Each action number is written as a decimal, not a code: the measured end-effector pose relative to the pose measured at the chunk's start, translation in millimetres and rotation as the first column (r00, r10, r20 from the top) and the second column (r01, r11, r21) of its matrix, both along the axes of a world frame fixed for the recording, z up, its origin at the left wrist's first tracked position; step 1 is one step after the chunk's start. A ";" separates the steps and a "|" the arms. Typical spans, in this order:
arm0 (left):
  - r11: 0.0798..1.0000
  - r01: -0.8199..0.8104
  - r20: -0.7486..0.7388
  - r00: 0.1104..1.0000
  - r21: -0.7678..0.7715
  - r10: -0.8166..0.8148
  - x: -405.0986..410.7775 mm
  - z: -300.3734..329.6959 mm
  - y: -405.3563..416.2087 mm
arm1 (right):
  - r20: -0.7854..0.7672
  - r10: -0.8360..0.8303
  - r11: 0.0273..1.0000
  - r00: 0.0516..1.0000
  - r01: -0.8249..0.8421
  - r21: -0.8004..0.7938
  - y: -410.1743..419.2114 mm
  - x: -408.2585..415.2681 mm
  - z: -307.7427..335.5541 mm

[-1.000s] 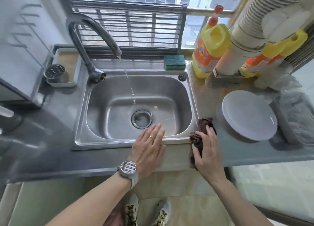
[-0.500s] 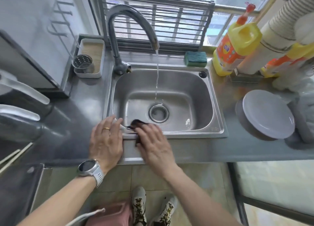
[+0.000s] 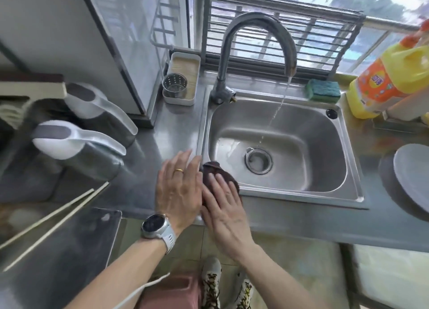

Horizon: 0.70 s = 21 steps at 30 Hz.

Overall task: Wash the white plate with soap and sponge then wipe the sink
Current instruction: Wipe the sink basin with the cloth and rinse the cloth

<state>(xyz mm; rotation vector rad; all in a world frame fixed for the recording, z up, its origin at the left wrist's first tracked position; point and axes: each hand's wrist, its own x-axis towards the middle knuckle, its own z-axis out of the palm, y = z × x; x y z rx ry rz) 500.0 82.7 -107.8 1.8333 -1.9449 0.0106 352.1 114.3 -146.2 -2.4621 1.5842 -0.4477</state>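
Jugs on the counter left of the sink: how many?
2. One jug nearer the wall, a second jug just in front of it. More could sit beyond the left edge.

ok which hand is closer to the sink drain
The right. The right hand presses a dark cloth on the sink's front-left rim, just left of the drain. The left hand lies flat on the counter beside it, farther left.
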 end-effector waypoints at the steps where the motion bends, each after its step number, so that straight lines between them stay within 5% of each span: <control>1: 1.000 -0.011 0.003 1.000 -0.001 0.011 5.9 0.7 0.5 | 0.012 0.095 0.995 0.995 -0.095 -0.011 -7.7 26.8 -1.1; 7: 0.997 -0.065 -0.022 0.998 -0.033 0.064 35.2 0.1 0.2 | -0.066 0.452 0.892 0.890 -0.450 0.036 -68.6 49.9 -1.8; 15: 0.999 -0.048 -0.041 0.998 -0.002 0.048 51.6 1.4 -8.5 | -0.109 0.109 0.991 0.988 -0.099 0.094 -177.0 71.6 8.3; 21: 0.997 -0.063 -0.061 0.996 0.036 0.066 61.5 6.1 -9.2 | 0.008 0.591 0.803 0.807 -0.589 0.088 -43.3 60.9 16.2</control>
